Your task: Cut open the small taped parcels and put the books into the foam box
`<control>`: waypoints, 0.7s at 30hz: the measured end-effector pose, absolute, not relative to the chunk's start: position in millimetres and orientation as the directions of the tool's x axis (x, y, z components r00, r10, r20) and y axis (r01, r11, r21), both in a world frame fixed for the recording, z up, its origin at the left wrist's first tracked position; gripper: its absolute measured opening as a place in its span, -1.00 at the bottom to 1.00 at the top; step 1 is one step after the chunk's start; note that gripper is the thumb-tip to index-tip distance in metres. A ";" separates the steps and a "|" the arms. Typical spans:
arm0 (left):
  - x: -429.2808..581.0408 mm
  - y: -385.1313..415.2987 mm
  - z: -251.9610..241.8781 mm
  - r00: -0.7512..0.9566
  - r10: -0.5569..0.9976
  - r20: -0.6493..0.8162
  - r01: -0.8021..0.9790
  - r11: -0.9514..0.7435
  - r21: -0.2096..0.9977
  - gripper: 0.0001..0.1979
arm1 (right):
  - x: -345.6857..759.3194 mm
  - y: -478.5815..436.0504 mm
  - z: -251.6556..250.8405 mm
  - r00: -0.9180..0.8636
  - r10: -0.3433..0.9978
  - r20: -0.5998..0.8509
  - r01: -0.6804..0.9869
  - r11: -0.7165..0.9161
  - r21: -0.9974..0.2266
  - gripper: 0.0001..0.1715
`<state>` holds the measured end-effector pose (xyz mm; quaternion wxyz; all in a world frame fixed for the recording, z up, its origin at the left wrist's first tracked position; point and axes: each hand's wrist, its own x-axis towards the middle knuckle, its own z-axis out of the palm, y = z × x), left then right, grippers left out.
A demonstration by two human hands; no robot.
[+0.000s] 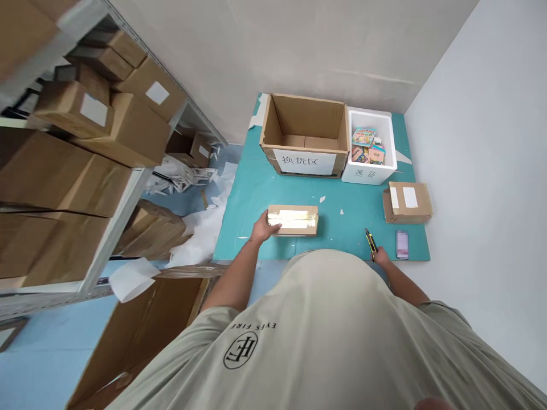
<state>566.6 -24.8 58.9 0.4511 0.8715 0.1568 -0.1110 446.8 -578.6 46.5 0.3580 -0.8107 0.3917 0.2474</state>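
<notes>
A small cardboard box with shiny clear tape and a white label on top sits on the green table. My left hand grips its left end, thumb over the top and the other fingers partly hidden behind it. Near the table's front edge, my right hand is closed around a yellow and black utility knife, which points away from me. To the right of that hand lies a phone.
Behind the taped box stand an open carton and a white foam box holding colourful packets. Another cardboard box sits by the right wall. Shelves of cartons rise at left; a large open carton stands below.
</notes>
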 end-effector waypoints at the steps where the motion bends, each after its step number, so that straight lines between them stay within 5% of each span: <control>1: 566.4 -31.8 52.8 0.921 0.159 -0.356 0.388 -0.480 0.787 0.29 | 446.1 -573.7 46.3 0.576 -0.454 -0.679 -0.813 -0.403 -0.420 -0.74; 6: 558.7 -98.8 26.6 0.925 -0.017 -0.379 0.358 -0.293 0.887 0.22 | 461.8 -547.3 58.2 0.635 -0.416 -0.651 -0.756 -0.159 -0.635 -0.77; 9: 555.8 -142.3 17.3 0.928 -0.189 -0.321 0.272 -0.246 0.930 0.23 | 480.5 -533.7 75.5 0.732 -0.323 -0.600 -0.614 0.069 -0.786 -0.64; 13: 555.6 -164.3 9.3 0.891 -0.360 -0.277 0.186 -0.268 0.945 0.27 | 503.8 -516.4 102.4 0.856 -0.213 -0.470 -0.452 0.133 -0.882 -0.43; 17: 550.0 -148.3 1.5 0.865 -0.378 -0.330 0.191 -0.360 0.913 0.40 | 519.6 -499.5 124.1 0.899 -0.096 -0.428 -0.436 -0.085 -0.896 -0.33; 21: 541.5 -127.7 -3.0 0.861 -0.379 -0.339 0.160 -0.430 0.888 0.52 | 530.2 -484.1 142.8 0.883 0.115 -0.455 -0.315 -0.573 -0.757 -0.56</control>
